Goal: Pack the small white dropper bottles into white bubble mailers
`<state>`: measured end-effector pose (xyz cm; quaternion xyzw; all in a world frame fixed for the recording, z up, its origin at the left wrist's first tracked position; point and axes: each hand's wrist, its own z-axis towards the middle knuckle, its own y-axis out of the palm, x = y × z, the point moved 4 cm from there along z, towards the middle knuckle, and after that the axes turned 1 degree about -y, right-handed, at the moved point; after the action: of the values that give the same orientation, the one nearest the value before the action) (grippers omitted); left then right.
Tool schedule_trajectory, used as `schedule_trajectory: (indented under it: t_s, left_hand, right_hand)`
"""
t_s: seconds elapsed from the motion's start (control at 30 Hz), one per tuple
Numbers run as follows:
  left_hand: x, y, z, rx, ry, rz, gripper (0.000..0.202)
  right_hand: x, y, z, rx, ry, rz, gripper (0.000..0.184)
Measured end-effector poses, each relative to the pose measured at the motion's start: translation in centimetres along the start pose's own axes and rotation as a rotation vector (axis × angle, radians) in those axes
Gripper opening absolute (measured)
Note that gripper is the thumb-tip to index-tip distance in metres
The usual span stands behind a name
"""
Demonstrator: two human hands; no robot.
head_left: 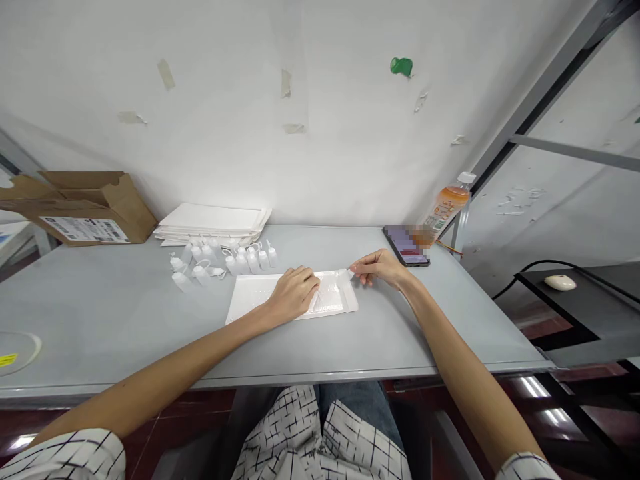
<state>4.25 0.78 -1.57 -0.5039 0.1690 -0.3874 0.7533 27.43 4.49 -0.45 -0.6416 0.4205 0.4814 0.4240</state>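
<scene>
A white padded envelope [255,298] lies flat on the grey table [125,313] in front of me. My left hand [294,293] rests on its middle, fingers curled and pressing it down. My right hand [380,268] pinches a thin strip at the envelope's flap end [349,288], at the right edge. Behind the envelope stand several small white plastic squeeze bottles [225,261].
A stack of white envelopes [213,223] lies against the wall. An open cardboard box [85,207] sits at the far left. A phone [406,245] and a drink bottle [446,207] are at the back right. A round lid [17,350] shows at the left edge.
</scene>
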Motion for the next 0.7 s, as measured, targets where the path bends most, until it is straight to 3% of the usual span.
schedule_trajectory:
  t_s: [0.2,0.4,0.53,0.7]
  left_hand:
    - [0.5,-0.9,-0.3,0.06,-0.004,-0.071,0.035]
    - [0.9,-1.1,-0.4,-0.063,0.032,-0.08,0.096]
    - [0.9,-1.0,-0.4,-0.082,0.008,-0.066,0.087]
    - [1.0,-1.4,-0.5,-0.059,-0.001,-0.062,0.074]
  right_hand:
    - [0.5,0.2,0.1,0.059,0.108,0.155,0.031]
    - [0.0,1.3,-0.4,-0.088,0.135,0.182,0.03]
    - [-0.3,2.4,-0.8,-0.256,0.09,0.048,0.033]
    - [-0.9,3.7,-1.1,-0.235,-0.041,-0.207,0.026]
